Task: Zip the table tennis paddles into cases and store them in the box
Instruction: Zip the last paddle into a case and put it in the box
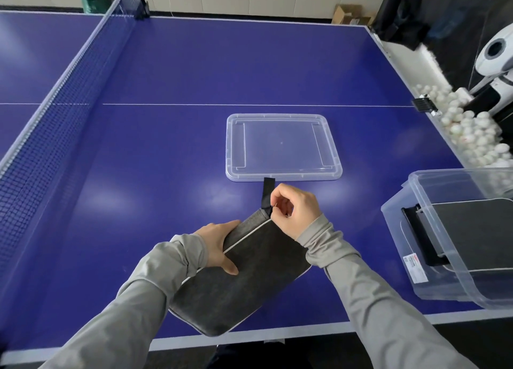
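A dark grey paddle case (249, 282) with white piping lies tilted near the table's front edge. My left hand (219, 246) grips its left edge, thumb on top. My right hand (294, 211) pinches the zipper pull at the case's far corner, beside its black strap loop (268, 192). The zip line looks shut along the visible edge; no paddle shows. A clear plastic box (433, 282) stands at the right edge with another grey case (472, 235) inside it.
The box's clear lid (283, 146) lies flat on the blue table (166, 146) just beyond my hands. The net (55, 113) runs along the left. A trough of several white balls (472, 135) and a ball robot (497, 54) stand at the right.
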`<state>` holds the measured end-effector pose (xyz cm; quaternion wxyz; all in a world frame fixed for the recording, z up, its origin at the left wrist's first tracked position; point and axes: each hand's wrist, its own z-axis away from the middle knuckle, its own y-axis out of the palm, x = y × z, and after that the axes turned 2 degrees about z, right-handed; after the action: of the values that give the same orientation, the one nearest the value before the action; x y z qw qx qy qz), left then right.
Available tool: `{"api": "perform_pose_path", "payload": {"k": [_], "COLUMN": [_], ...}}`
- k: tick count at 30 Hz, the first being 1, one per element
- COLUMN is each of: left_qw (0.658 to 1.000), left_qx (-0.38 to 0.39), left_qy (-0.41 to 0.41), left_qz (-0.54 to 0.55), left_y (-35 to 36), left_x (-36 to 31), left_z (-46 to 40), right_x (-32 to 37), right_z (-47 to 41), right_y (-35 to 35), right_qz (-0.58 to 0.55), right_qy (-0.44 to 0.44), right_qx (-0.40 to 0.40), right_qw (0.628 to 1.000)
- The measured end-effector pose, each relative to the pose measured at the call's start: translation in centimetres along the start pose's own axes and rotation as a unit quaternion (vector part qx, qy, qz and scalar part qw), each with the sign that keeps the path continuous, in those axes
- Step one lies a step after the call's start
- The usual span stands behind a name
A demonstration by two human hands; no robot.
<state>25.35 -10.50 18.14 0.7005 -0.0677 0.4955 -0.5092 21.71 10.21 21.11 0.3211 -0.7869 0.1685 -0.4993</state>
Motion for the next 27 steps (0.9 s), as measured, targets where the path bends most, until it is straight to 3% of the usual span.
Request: {"api": "perform_pose_path", "payload": {"k": [4,10,14,17,21,27], "left_qw": [0.999,0.984,0.936,0.88,0.831,0.819], "left_qx": [-0.011,-0.08,-0.137,-0.162,-0.162,-0.096], "left_qy": [0.0,-0.034,-0.033,-0.022,0.003,0.038], "left_qz": [0.042,0.158,0.324,0.446,0.532,0.565], "left_y": [0.3,1.0,1.1,1.1,0.9,0.2], "left_x": [0.5,2.6,4.0,4.1,3.4,0.8], "left_z": [0.1,0.8,1.4,1.4,0.5,-1.2], "right_x": [0.0,-1.4,-2.7,-3.0,-2.7,-2.7], "right_z": [0.0,1.1,3.5,5.2,6.1,6.2], "right_y": [0.2,0.1,0.4,1.3,2.0,-1.0], "right_qz": [-0.016,-0.102,-0.159,-0.282,-0.387,-0.341], "right_qy": [-0.001,0.133,0.263,0.353,0.39,0.385], "right_qx": [0.004,-0.089,-0.095,-0.046,-0.006,-0.056], "right_qw": [1.0,0.982,0.947,0.891,0.835,0.856]}}
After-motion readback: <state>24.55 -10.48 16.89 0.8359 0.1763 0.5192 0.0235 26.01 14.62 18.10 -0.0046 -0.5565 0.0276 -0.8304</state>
